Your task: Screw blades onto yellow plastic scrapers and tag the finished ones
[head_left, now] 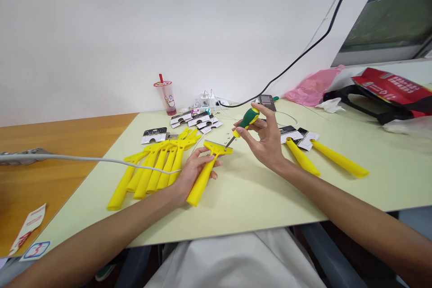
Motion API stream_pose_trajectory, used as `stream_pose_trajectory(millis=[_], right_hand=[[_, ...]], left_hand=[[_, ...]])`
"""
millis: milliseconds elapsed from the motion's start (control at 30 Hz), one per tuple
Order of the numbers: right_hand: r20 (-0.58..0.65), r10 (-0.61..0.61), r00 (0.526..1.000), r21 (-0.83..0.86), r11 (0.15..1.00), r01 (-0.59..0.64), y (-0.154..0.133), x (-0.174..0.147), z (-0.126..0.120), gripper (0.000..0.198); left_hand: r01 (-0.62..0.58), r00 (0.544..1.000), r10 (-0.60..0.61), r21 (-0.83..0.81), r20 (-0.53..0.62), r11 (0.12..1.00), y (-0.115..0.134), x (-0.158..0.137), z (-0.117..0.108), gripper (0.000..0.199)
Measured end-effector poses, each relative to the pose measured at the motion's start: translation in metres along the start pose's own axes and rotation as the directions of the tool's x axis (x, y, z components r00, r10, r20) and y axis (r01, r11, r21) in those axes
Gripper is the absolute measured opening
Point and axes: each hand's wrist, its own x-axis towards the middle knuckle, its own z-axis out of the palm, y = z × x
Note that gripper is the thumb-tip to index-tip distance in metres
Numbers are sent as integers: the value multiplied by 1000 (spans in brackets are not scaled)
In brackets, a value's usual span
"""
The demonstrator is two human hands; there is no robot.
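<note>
Currently, left hand (192,172) grips one yellow scraper (201,181), right hand (270,145) one screwdriver (249,119). Two carded scrapers (339,158) lie at 3 o'clock, a scraper pile (145,179) (overlapping, uncountable) at 9.

l hand (192,169) pt hidden b/h scraper (206,172)

The scene is viewed by one head-worn camera, aimed forward and down over the worktop (256,207). The hands (193,168) are seen from above and behind, at close range, near the middle of a wide frame. The lap (232,263) is taken in at the lower edge, and the far wall (101,40) across the top.
</note>
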Motion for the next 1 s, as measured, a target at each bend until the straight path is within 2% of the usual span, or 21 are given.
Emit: stream_pose_trajectory(millis=[367, 1000], right_hand=[[12, -32, 999, -16, 999, 32, 2, -1, -1, 69], [3, -14, 1000, -79, 997, 14, 0, -1, -1, 71]], left_hand=[[-1, 1000, 1, 4, -8, 1000, 1, -1, 1, 51], [1, 1000, -1, 0, -16, 1000, 1, 0, 2, 47]])
